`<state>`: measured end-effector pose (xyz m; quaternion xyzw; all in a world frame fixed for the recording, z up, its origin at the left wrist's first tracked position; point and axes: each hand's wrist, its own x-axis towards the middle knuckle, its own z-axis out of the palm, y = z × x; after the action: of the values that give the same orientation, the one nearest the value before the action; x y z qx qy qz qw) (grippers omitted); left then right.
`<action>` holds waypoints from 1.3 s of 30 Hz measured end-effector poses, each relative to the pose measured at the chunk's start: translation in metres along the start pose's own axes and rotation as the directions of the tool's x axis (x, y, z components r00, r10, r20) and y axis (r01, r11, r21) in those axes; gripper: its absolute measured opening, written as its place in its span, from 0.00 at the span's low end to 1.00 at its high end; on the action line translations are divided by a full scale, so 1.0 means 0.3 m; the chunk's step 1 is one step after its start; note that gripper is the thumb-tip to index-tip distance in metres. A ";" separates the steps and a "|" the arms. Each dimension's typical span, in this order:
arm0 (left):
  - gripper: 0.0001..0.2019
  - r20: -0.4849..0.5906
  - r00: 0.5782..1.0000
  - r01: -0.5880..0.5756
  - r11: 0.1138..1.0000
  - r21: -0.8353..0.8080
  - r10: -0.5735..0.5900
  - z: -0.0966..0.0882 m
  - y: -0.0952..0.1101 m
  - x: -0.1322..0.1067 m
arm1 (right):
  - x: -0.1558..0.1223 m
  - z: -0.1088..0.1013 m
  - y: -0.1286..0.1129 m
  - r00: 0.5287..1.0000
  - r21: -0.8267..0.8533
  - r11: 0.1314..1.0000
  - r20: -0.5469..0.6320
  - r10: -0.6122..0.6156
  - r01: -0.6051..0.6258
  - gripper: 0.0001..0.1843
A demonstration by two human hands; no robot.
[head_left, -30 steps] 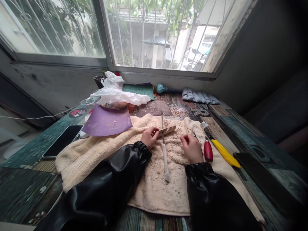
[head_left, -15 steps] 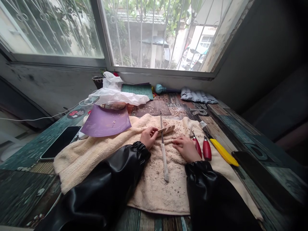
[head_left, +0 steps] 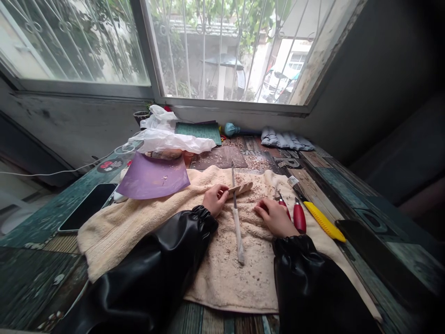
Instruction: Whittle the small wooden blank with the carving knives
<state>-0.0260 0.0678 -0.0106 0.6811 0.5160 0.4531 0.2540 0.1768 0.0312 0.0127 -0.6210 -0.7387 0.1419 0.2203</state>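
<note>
Wood [head_left: 246,187] is crossing a wrapped-handled tool [head_left: 238,232] near the towel's [head_left: 139,220] far edge, the left hand [head_left: 214,199] gripping its end; the right hand [head_left: 277,216] is looking empty, loosely curled. Notches and shavings [head_left: 259,163] are suggesting partial cutting; remaining work isn't showing.

The towel [head_left: 243,283] is lying across the table [head_left: 316,183], and on it the file [head_left: 236,215] is running between the left hand [head_left: 214,199] and the right hand [head_left: 276,217], the wooden piece [head_left: 243,187] crossing it. Two carving tools [head_left: 299,217] are sitting right; left, the sheet [head_left: 153,176] is resting before the plastic bag [head_left: 181,140].
</note>
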 end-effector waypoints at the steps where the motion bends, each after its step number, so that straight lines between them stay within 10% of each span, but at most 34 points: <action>1: 0.08 -0.001 1.000 0.003 1.000 0.001 -0.003 0.000 0.000 0.000 | 0.001 -0.008 0.003 1.000 0.035 0.999 -0.009 0.016 -0.016 0.10; 9: 0.08 -0.003 1.000 -0.001 1.000 -0.007 0.001 0.003 -0.005 0.001 | 0.021 -0.013 0.041 0.935 0.096 0.994 -0.344 0.085 -0.055 0.14; 19: 0.08 0.000 1.000 0.003 1.000 -0.001 -0.003 -0.001 0.000 0.001 | 0.007 0.018 0.002 0.992 -0.099 0.987 -0.007 -0.127 0.126 0.10; 33: 0.07 0.003 1.000 0.013 1.000 -0.009 -0.013 -0.003 0.008 0.000 | 0.045 0.004 0.055 0.941 -0.028 0.999 -0.338 0.026 -0.038 0.12; 39: 0.08 0.003 1.000 0.004 1.000 -0.003 -0.004 -0.001 0.003 -0.001 | 0.010 -0.015 0.026 0.999 -0.089 0.995 -0.013 -0.049 0.048 0.08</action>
<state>-0.0259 0.0673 -0.0099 0.6803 0.5164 0.4525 0.2565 0.1855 0.0352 0.0133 -0.6130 -0.7576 0.0988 0.2012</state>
